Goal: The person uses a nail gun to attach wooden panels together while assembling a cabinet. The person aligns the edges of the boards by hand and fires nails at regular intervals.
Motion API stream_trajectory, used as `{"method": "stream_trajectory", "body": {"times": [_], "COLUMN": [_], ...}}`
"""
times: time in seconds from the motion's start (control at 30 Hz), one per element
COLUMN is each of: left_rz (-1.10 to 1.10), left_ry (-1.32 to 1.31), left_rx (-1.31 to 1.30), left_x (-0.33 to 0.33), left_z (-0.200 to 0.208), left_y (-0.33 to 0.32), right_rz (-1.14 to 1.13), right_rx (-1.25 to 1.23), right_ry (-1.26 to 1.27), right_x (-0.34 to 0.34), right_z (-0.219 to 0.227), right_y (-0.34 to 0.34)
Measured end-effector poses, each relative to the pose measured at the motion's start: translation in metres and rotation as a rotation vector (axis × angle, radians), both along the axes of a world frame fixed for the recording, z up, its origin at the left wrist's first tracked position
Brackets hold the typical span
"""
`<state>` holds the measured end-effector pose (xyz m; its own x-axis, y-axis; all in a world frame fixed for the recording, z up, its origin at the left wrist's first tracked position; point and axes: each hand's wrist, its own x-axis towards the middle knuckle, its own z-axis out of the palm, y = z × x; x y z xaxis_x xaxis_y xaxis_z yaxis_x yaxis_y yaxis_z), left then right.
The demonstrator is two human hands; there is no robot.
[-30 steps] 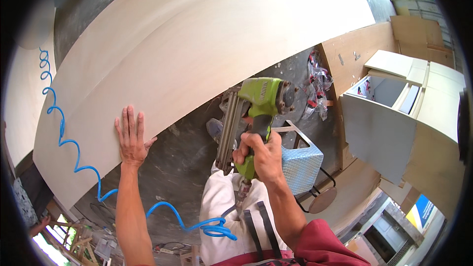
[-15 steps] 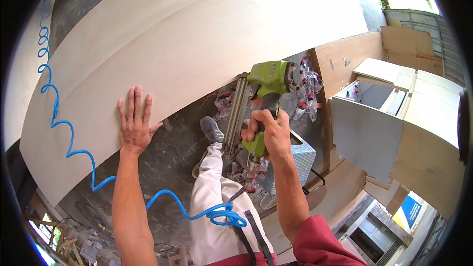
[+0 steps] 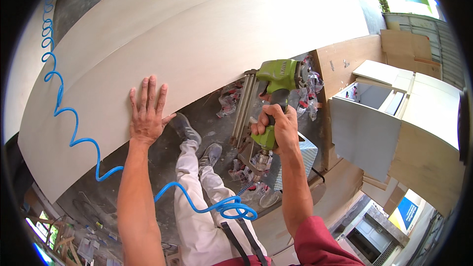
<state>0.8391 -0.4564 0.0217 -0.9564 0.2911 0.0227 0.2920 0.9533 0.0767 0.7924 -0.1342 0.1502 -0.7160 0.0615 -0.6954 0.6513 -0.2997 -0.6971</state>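
Note:
My left hand lies flat near the close edge of a large pale wooden panel, its fingers spread. In my right hand is a green pneumatic nail gun, gripped by its black handle. The gun's nose touches or hangs just over the panel's edge; I cannot tell which. Its long metal magazine slants down toward my legs. A blue coiled air hose runs from the gun's base, passes behind my left forearm and continues over the panel to the far left.
My shoes stand on the dark floor below the panel. Plastic packets lie beyond the gun. A patterned box sits right of my right hand. Cabinet parts stand at the right, and wood scraps lie lower left.
My left hand has slid right along the panel, still flat. The nail gun and right hand have shifted slightly right. One foot has stepped left, and both shoes now show more clearly.

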Motion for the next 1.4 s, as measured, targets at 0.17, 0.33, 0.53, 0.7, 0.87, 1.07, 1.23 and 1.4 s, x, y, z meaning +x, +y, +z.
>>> {"method": "stream_trajectory", "body": {"times": [0.17, 0.33, 0.53, 0.7, 0.87, 1.07, 1.23, 1.4], "left_rz": [0.009, 0.014, 0.018, 0.018, 0.022, 0.034, 0.028, 0.040], "left_ry": [-0.014, -0.022, 0.002, 0.006, 0.015, 0.028, 0.024, 0.017], "left_rx": [-0.010, 0.006, -0.034, 0.032, 0.029, 0.038, 0.039, 0.041], "left_x": [0.000, -0.001, -0.003, -0.003, -0.002, 0.001, -0.004, 0.001], "left_z": [0.001, 0.001, 0.000, 0.001, -0.001, -0.006, -0.003, -0.008], "left_y": [0.000, 0.000, 0.002, 0.002, 0.002, -0.001, 0.004, -0.002], "right_rz": [-0.037, -0.028, 0.046, 0.063, 0.009, -0.014, 0.001, -0.024], "right_rx": [0.036, 0.067, 0.142, 0.149, 0.103, 0.153, 0.148, 0.118], "right_ry": [0.006, -0.007, 0.026, 0.010, 0.014, 0.007, 0.032, 0.023], "right_x": [-0.002, -0.005, -0.006, -0.008, -0.006, -0.003, -0.002, -0.001], "right_z": [0.000, 0.005, 0.006, 0.006, 0.002, 0.002, 0.005, 0.000], "right_y": [-0.005, -0.006, -0.008, -0.008, -0.006, -0.011, -0.005, -0.014]}}
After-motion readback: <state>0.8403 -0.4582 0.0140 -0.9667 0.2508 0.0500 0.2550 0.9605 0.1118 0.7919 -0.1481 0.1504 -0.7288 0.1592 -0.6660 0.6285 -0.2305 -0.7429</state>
